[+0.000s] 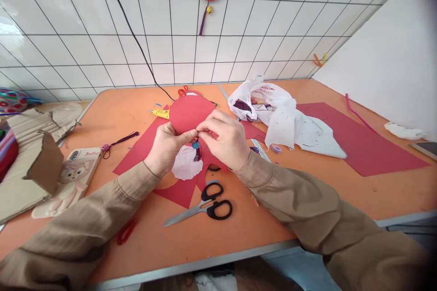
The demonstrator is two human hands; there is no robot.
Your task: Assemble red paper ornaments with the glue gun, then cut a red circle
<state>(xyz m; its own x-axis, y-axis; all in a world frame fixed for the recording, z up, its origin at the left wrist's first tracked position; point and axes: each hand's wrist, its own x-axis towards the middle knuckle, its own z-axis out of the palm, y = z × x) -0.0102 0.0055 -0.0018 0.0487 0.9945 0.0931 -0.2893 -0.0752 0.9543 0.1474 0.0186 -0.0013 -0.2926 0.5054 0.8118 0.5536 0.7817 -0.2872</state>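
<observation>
My left hand (166, 148) pinches the lower edge of a round red paper piece (191, 111) between thumb and fingers. Close beside it, my right hand (227, 138) is closed at the same edge, its fingertips touching the left thumb tip. Just below the fingertips hangs a dark tassel (197, 154) with a teal bead (195, 144). Behind the tassel lies a white paper piece (186, 168) on red paper scraps (179, 192). Black-handled scissors (205, 206) rest nearer to me, blades pointing left.
A yellow glue gun (161, 113) lies left of the red piece. A plastic bag (261, 97) and large red sheet (358, 145) are at right. Cardboard (29, 163), a phone (73, 177) and a beaded tassel (121, 140) are at left.
</observation>
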